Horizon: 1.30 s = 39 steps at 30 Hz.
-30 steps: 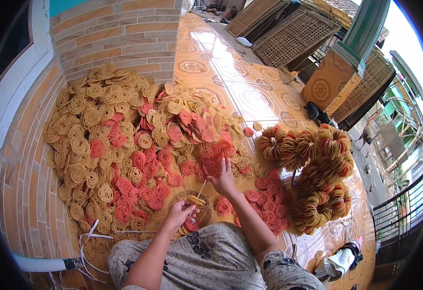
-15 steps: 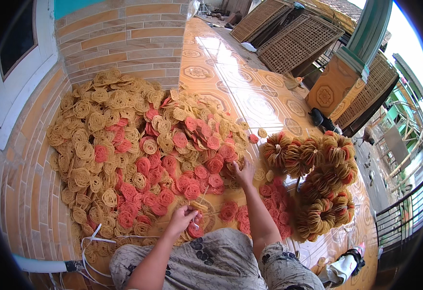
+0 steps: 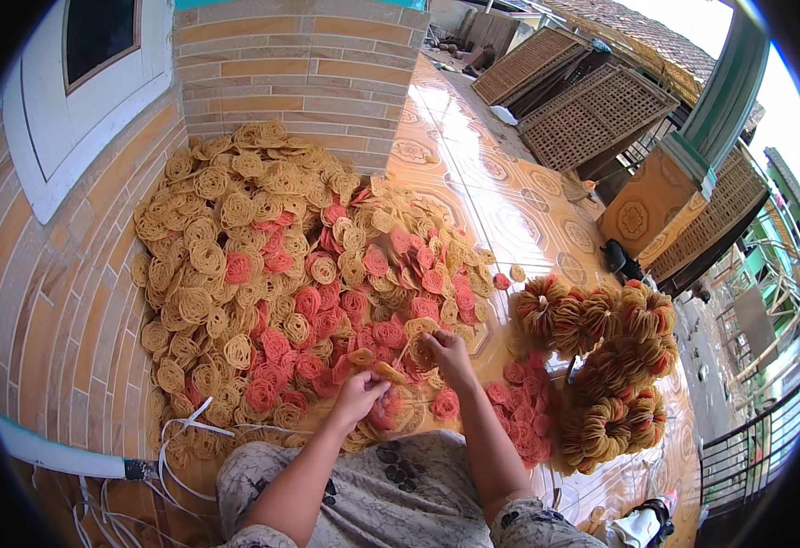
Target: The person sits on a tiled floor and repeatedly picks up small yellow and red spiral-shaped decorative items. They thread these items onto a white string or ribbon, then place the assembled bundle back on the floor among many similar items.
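My left hand (image 3: 361, 397), fingers pinched, holds a yellow coiled cracker (image 3: 389, 372) edge-on just above my lap. Close by on the right, my right hand (image 3: 450, 358) grips another yellow coiled cracker (image 3: 421, 331) by its side, at about the same height. The two held crackers are a short way apart. In front of both hands spreads a large heap of lacy coiled crackers (image 3: 201, 274), mostly yellow, with pink ones (image 3: 276, 342) mixed in. Any string or stick between my fingers is too fine to make out.
Bunches of threaded crackers (image 3: 614, 342) lie to the right, beside loose pink crackers (image 3: 520, 416). White plastic strips (image 3: 180, 425) trail at the left. A brick-patterned wall (image 3: 299, 82) backs the heap; woven racks (image 3: 596, 114) lean beyond the tiled floor (image 3: 473, 192).
My right hand has come back from the edge of the heap toward my left hand, now with a yellow coiled cracker in it. My left hand has risen slightly. The view has turned left.
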{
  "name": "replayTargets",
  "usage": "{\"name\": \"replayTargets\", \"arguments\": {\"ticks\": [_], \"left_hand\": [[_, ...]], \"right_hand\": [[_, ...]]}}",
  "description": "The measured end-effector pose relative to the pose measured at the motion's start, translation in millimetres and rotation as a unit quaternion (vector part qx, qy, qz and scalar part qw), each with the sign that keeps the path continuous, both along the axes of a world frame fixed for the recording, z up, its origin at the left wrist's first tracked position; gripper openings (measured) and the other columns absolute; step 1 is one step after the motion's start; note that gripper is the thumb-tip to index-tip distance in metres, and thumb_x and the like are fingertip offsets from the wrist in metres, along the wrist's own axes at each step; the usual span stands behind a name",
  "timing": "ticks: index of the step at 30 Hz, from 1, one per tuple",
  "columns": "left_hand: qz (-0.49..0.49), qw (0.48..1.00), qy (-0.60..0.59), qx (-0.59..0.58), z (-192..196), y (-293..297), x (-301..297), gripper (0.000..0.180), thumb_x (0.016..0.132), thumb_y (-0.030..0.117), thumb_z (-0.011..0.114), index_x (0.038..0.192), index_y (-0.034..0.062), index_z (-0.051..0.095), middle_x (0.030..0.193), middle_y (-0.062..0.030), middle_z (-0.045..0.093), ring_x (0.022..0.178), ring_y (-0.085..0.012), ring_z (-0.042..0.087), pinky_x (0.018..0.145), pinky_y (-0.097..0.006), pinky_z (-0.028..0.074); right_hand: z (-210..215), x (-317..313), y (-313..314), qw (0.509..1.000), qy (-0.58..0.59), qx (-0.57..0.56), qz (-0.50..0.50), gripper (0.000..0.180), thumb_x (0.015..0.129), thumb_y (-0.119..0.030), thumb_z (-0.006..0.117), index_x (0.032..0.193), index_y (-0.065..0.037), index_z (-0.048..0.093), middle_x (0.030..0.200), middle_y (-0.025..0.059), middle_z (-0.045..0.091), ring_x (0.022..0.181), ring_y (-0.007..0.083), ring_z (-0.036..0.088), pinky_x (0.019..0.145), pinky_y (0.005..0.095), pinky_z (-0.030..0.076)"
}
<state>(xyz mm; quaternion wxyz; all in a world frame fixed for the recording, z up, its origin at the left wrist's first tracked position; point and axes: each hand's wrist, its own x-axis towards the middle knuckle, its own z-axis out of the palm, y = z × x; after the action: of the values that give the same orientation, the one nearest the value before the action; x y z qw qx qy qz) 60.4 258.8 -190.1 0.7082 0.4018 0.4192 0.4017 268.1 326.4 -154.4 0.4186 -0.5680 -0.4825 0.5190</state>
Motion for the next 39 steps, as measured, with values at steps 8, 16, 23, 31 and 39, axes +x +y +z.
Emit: {"name": "replayTargets", "arguments": {"ticks": [8,16,23,31,39], "left_hand": [[-0.006,0.999,-0.006,-0.033,5,1,-5,0.011,0.094,0.01,0.059,0.098,0.0003,0.062,0.086,-0.0068,0.068,0.067,-0.0092,0.058,0.059,-0.024,0.05],[0.106,0.99,-0.063,-0.071,-1,-1,3,0.012,0.094,0.01,0.058,0.102,0.0003,0.06,0.088,-0.0074,0.068,0.065,-0.0084,0.058,0.057,-0.024,0.049],[-0.044,0.996,0.08,-0.015,-1,-1,2,0.01,0.094,0.008,0.059,0.099,-0.0008,0.059,0.086,-0.008,0.07,0.061,-0.0068,0.057,0.056,-0.023,0.047],[-0.019,0.997,0.076,-0.023,-9,-3,5,0.01,0.093,0.008,0.059,0.098,-0.0007,0.06,0.085,-0.0087,0.069,0.06,-0.0078,0.056,0.054,-0.023,0.047],[0.054,0.998,-0.01,-0.025,-3,-2,3,0.008,0.094,0.007,0.057,0.098,0.0005,0.059,0.087,-0.0082,0.068,0.063,-0.0092,0.058,0.057,-0.025,0.049]], "right_hand": [[0,-9,-14,0.983,-0.166,0.069,-0.023,0.026,0.09,-0.019,0.062,0.079,0.003,0.062,0.064,0.0012,0.058,0.059,0.0061,0.045,0.051,0.0276,0.037],[-10,2,-15,0.973,-0.179,0.143,0.037,0.026,0.089,-0.014,0.064,0.107,0.005,0.065,0.077,0.0078,0.068,0.067,0.0088,0.057,0.059,0.0263,0.046],[-30,19,-3,0.993,-0.009,0.086,-0.078,0.033,0.093,-0.012,0.062,0.123,0.001,0.059,0.095,0.0063,0.07,0.083,0.0101,0.062,0.075,0.0244,0.049],[-8,0,-9,0.991,0.013,0.126,-0.051,0.037,0.095,-0.015,0.06,0.129,-0.003,0.056,0.111,0.0058,0.067,0.097,0.0082,0.06,0.083,0.0244,0.049],[-14,-15,-4,0.956,-0.214,0.181,-0.081,0.026,0.095,-0.02,0.058,0.113,-0.003,0.065,0.1,0.0145,0.066,0.087,0.0231,0.064,0.078,0.0335,0.05]]}}
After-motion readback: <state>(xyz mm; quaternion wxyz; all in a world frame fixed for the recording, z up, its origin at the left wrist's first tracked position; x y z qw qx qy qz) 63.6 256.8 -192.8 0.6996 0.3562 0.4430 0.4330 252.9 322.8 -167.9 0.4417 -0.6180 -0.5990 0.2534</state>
